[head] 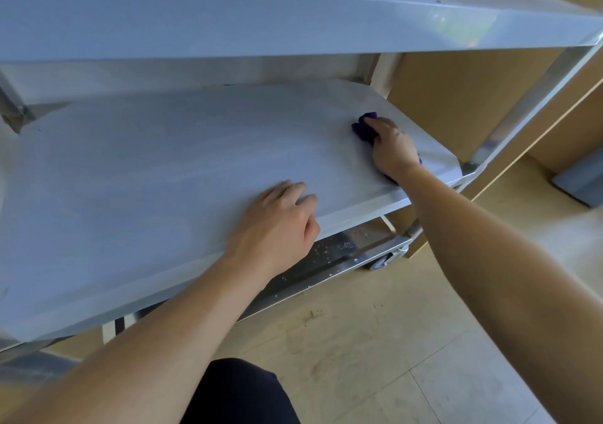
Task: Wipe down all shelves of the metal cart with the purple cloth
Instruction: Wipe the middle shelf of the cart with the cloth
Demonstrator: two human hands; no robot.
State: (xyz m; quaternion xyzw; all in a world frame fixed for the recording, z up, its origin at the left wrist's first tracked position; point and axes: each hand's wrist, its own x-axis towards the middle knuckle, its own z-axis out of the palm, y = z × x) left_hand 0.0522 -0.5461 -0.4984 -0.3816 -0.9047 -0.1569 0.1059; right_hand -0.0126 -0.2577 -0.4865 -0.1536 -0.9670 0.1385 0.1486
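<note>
Right hand [393,148] fingers bunch soft, limp cloth [364,127] on middle shelf [163,169]; left hand [280,218] flat, fingers together, bracing.

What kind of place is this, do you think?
Likely an indoor storeroom or workroom, though not certain: a steel cart on a caster, wiped with a cloth; plain brown panels behind it; a scuffed pale floor.

Likely a utility or back-of-house room: a stainless steel cart [163,169] on a caster [383,262], scuffed pale floor tiles [375,342] beneath it, tan cabinet panels [450,97] behind it.
</note>
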